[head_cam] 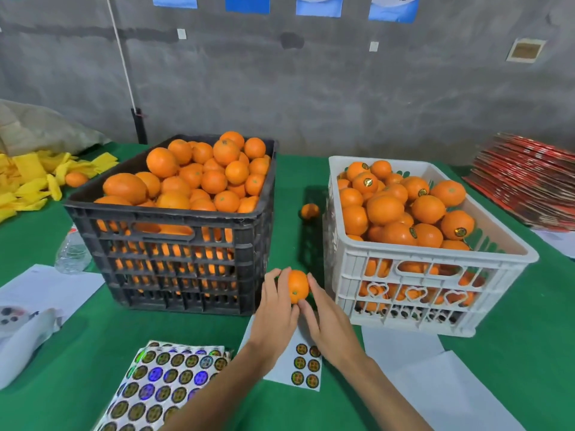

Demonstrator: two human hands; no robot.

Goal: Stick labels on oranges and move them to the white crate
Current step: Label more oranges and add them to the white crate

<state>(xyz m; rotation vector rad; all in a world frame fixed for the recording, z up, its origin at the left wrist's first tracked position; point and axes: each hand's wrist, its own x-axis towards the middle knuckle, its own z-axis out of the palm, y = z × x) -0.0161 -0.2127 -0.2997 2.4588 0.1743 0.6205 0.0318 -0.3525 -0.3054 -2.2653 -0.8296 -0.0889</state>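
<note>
My left hand [275, 309] grips a small orange [298, 286] between the two crates, just above the green table. My right hand [326, 321] touches the orange's right side with straight fingers. Under both hands lies a small white label sheet [306, 365] with several round stickers. The black crate [174, 250] on the left is heaped with unlabelled oranges. The white crate [435, 275] on the right holds many oranges, some bearing round labels. A stack of shiny label sheets [165, 387] lies at the front left.
A loose orange [310, 210] sits on the green table between the crates. Yellow foam nets [31, 178] with one orange are piled far left. A plastic bottle [73, 250], white papers [46, 290] and a stack of red cartons [529, 181] border the work area.
</note>
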